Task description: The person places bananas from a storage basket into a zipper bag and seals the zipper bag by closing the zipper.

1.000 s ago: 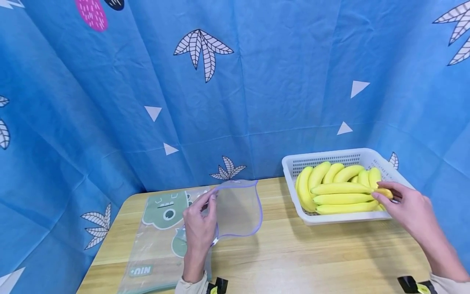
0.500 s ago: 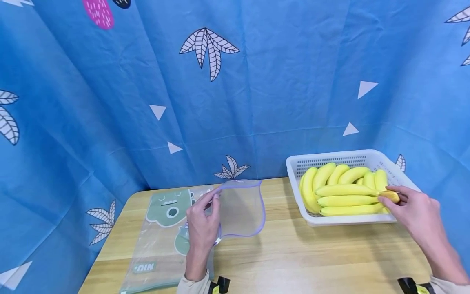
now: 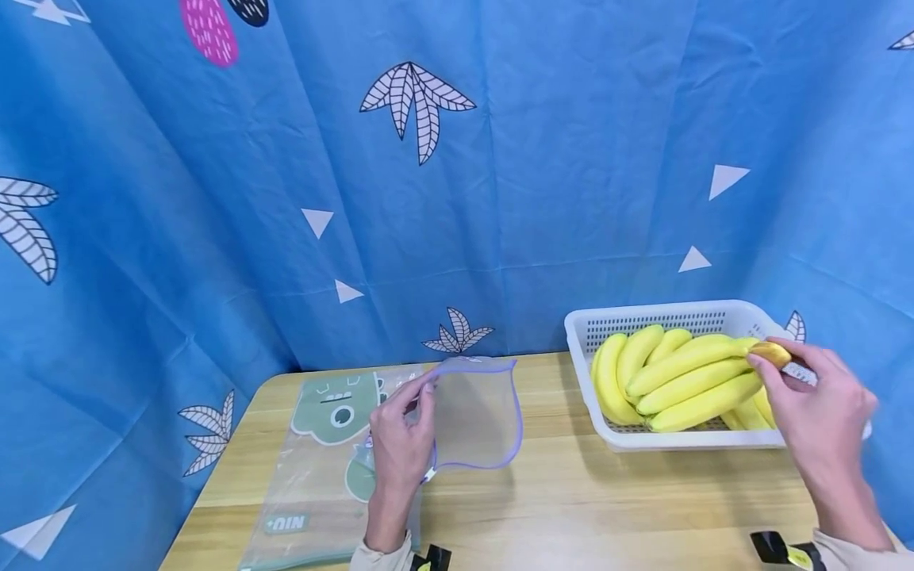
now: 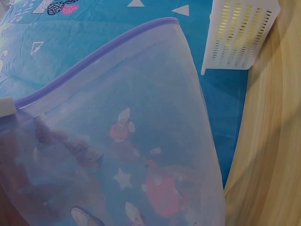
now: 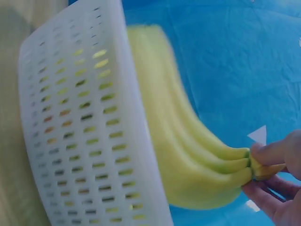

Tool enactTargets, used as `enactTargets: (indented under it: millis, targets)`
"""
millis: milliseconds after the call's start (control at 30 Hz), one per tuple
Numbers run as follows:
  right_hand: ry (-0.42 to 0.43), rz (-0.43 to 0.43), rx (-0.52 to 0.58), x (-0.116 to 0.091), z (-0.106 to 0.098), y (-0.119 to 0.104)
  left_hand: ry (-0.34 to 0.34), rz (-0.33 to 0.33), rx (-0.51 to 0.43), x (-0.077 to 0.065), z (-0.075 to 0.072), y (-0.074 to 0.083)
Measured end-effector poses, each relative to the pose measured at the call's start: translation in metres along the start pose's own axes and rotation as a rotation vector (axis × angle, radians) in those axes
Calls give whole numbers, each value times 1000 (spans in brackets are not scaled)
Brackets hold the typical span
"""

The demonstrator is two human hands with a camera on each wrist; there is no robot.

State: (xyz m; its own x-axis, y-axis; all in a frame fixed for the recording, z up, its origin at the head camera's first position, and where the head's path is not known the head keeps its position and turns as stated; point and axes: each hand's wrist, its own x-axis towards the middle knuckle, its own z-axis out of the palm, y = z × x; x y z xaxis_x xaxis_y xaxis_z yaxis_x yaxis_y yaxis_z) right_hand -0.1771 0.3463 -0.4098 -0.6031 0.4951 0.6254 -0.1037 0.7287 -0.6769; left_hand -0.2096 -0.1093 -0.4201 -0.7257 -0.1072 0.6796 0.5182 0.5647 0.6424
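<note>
My right hand [image 3: 828, 412] pinches the brown stem of a banana bunch [image 3: 693, 381]. In the right wrist view, thumb and fingers grip that stem [image 5: 261, 168], and the bananas curve up past the basket's rim. The bunch's stem end is raised, its tips over the white basket [image 3: 685, 442]. My left hand [image 3: 403, 444] pinches a translucent bag [image 3: 478, 420] by its purple-edged top, whose mouth gapes to the right. Pink and white prints show on the bag [image 4: 164, 188] in the left wrist view, and a white zip slider [image 4: 6, 107] sits at its left.
More bananas [image 3: 612, 381] lie in the slotted basket at the back right. Flat on the wooden table [image 3: 543, 507] at left is a clear bag [image 3: 314, 484] with a green cartoon print. A blue patterned curtain [image 3: 571, 159] stands behind and at both sides.
My right hand has lifted the banana bunch by its stem, so it now tilts up above the others. The left hand keeps hold of the bag. The head view has shifted slightly left.
</note>
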Motion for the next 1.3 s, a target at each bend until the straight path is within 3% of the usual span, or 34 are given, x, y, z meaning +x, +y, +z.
enactTargets:
  millis: [100,400,600,800,900,1100,1300]
  targets:
    - [-4,-27,-35,1,3,-3,-2,-2,4,0,-1,0]
    - [-136,-47,-255,-4,-5,1,-24,-34,6,3,-2,1]
    - [-230,-4,-256,-8,-8,1,-27,-25,-3,1,0,1]
    - [-253,20,-233,-12,-6,5,-19,-13,-5,-2,1,0]
    - [-212,39,-180,-14,-6,2,-16,-10,-7,-3,2,-1]
    - [35,-47,44,-15,-7,-15,-10,-15,-18,-3,3,-1]
    - [78,-34,248,-23,-9,-47,-3,-7,-27,-3,4,-1]
